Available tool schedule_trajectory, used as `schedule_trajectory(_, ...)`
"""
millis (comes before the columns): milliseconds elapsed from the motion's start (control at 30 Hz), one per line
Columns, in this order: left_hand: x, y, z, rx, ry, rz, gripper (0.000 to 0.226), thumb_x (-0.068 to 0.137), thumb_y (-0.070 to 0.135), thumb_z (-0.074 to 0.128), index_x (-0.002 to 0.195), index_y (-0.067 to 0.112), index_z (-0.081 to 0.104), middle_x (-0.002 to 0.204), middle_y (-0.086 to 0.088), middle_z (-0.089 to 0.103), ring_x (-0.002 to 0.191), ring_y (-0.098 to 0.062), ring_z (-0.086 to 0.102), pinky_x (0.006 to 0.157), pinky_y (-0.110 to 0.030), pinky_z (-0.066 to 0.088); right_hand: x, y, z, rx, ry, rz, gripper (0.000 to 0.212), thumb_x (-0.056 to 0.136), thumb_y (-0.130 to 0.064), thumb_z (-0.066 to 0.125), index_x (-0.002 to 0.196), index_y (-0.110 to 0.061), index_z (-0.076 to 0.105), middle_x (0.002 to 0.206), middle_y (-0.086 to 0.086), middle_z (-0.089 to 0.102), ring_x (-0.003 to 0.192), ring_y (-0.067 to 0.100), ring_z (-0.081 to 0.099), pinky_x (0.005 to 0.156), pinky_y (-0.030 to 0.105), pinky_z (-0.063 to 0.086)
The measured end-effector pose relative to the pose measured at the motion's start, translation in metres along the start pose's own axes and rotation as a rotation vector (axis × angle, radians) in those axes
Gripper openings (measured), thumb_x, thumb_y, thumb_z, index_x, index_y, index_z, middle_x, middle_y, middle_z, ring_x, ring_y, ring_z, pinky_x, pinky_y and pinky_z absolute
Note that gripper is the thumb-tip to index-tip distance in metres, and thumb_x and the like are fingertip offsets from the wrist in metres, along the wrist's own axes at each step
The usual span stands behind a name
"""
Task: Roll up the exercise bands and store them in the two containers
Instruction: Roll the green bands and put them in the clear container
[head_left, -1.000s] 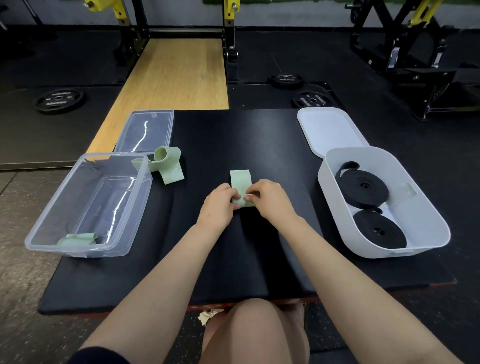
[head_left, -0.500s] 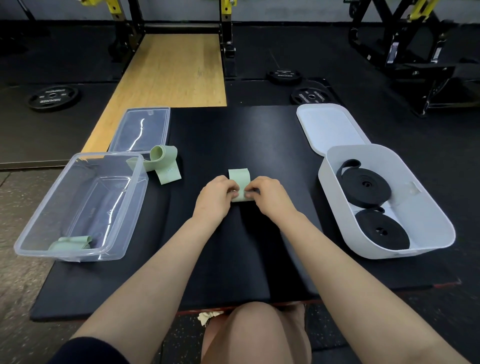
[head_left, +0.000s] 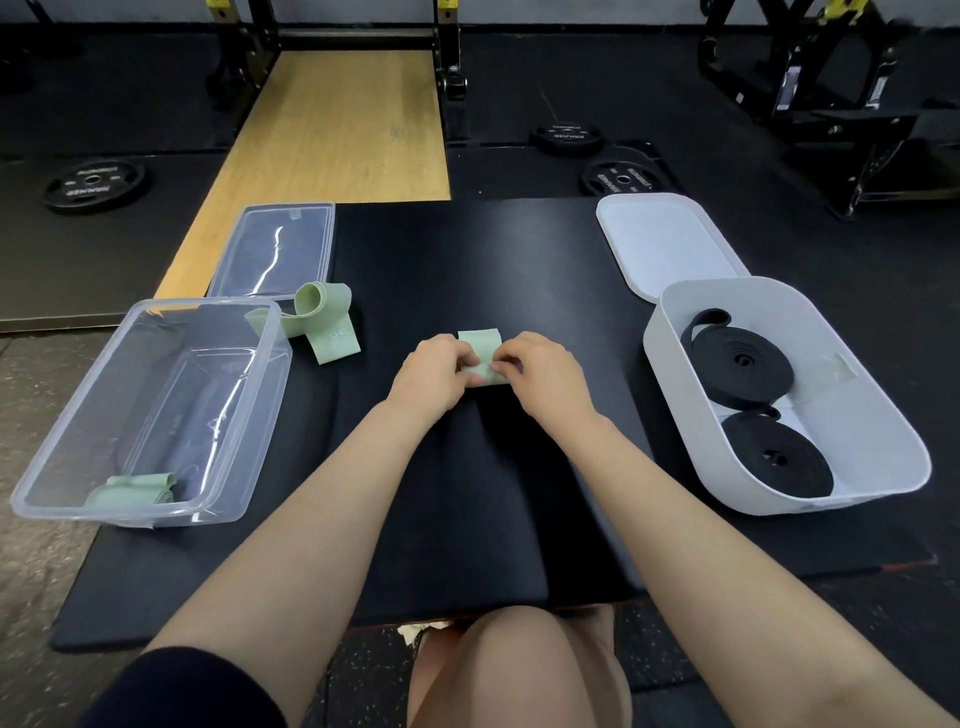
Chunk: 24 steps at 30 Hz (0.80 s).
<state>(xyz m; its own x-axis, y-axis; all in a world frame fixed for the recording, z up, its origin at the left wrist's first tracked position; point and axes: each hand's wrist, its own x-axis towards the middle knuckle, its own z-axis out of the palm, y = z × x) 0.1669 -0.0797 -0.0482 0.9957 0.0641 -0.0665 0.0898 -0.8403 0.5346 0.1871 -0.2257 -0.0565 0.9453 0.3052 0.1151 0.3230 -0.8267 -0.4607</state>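
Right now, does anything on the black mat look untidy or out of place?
Yes: one loose pale green flat band lies twisted and unrolled on the black mat, against the clear plastic container's far corner, outside it.

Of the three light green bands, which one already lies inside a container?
The flattened light green band in the near corner of the clear plastic bin. One other lies loose on the black mat; both hands hold the third.

One head-worn wide-angle view looks forward and steeply down, close over a black mat (head_left: 467, 270) on a gym floor.
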Motion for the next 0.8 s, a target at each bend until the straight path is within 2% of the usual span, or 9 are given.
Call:
schedule_trajectory(200,0.013,-0.002,-0.003,-0.107,-0.030,-0.076,0.020,0.087,0.021,0.066,0.104,0.013,0.071,0.105,-0.003,0.065,0.097,-0.017,0.058,0.082,-0.026,0.045,0.003,0.007,0.005,0.080,-0.020,-0.023,0.024,0.090,-0.024,0.062,0.111,-0.014,0.069,0.109,-0.001,0.064,0.098,0.018,0.058,0.082,0.030,0.046)
schedule_trajectory(300,0.013,-0.003,0.001,-0.139,0.044,-0.085,0.018,0.086,0.021,0.066,0.103,0.014,0.070,0.098,0.002,0.059,0.098,-0.019,0.060,0.085,-0.031,0.048,0.011,0.005,0.003,0.105,-0.061,0.002,0.024,0.091,-0.022,0.061,0.112,-0.012,0.069,0.109,0.002,0.064,0.099,0.021,0.057,0.084,0.030,0.045)
schedule_trajectory(467,0.002,-0.004,0.011,-0.092,0.218,0.011,0.012,0.089,0.017,0.061,0.098,0.013,0.068,0.099,0.001,0.057,0.093,-0.018,0.058,0.079,-0.029,0.047,0.024,0.004,-0.001,0.127,-0.128,0.046,0.019,0.093,-0.023,0.059,0.104,-0.015,0.072,0.097,0.004,0.061,0.087,0.021,0.053,0.071,0.027,0.038)
schedule_trajectory(633,-0.001,-0.007,0.013,-0.003,0.166,0.067,0.030,0.086,0.019,0.066,0.114,0.009,0.063,0.111,-0.003,0.054,0.100,-0.020,0.055,0.085,-0.031,0.044,0.034,0.003,-0.001,0.167,-0.154,0.108,0.019,0.092,-0.023,0.060,0.104,-0.016,0.072,0.099,0.007,0.066,0.084,0.020,0.057,0.069,0.026,0.040)
schedule_trajectory(800,0.011,-0.005,0.009,-0.022,0.134,-0.008,0.023,0.087,0.015,0.064,0.109,0.009,0.064,0.110,-0.003,0.055,0.100,-0.022,0.056,0.084,-0.031,0.044,0.030,-0.001,0.000,0.071,-0.020,-0.004,0.020,0.092,-0.022,0.059,0.108,-0.015,0.069,0.107,0.000,0.062,0.095,0.020,0.058,0.080,0.033,0.048)
